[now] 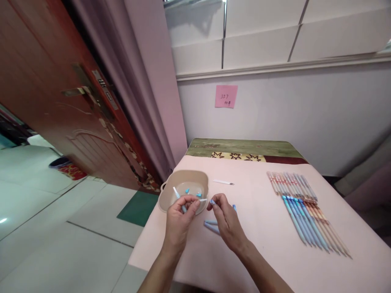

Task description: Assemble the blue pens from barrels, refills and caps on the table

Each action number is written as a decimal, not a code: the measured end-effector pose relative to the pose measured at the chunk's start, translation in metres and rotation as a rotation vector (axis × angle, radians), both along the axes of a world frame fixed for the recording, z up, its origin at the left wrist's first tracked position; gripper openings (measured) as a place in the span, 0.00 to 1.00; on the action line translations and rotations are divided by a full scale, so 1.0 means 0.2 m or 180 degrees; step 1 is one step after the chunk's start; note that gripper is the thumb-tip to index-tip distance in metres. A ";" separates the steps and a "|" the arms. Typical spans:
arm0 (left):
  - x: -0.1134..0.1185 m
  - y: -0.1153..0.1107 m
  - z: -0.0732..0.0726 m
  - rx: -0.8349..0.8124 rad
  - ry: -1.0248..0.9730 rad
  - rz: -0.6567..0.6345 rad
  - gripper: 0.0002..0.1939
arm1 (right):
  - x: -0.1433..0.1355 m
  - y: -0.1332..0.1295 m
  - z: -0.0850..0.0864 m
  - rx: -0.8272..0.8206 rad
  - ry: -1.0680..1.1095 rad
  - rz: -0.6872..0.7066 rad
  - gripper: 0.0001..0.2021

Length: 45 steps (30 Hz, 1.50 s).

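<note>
Pink covering (259, 252) lay over most of the table, below a wall with a pink note (226, 96) on it. The left hand (180, 217) pinched a slim white piece (203, 200) between thumb and fingertips, a pale tube (176, 192) tucked among the same fingers, over the near side of a beige basin (183, 175). Just beside it, the right hand (226, 219) had its fingertips closed on a small blue part (211, 202); its far end was hidden. With two things in one grip, the left fingers could easily have let the tube slip while they minded the white piece, dropping it among the bright blue bits (198, 195) in the basin. Parts so small might also have sprung off under a hard squeeze. Near the right wrist lay blue barrels (212, 226), which a low forearm could have rolled; the white sticks (222, 182) beyond could have been brushed askew. Rows of pens (295, 221) lay well apart, at less risk.
</note>
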<state>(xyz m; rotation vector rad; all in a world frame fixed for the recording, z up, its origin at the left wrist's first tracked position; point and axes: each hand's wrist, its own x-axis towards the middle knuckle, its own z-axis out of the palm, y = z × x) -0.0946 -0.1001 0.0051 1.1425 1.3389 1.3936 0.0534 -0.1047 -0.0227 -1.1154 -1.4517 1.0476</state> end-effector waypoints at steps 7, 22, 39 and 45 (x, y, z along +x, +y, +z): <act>-0.03 -0.01 0.07 0.0466 0.1180 -0.0400 0.07 | 0.03 -0.03 0.03 0.0171 -0.0315 0.0073 0.06; -0.06 -0.03 0.04 0.0390 0.1105 -0.0274 0.10 | 0.00 0.01 0.04 -0.0573 0.1111 0.0597 0.12; -0.17 -0.02 -0.01 0.0697 0.1274 -0.0225 0.07 | -0.20 0.16 0.11 -0.1273 0.1931 0.0707 0.14; -0.17 0.00 0.03 0.0612 0.1224 -0.0224 0.08 | -0.20 0.19 0.16 -0.1254 0.1895 0.0819 0.14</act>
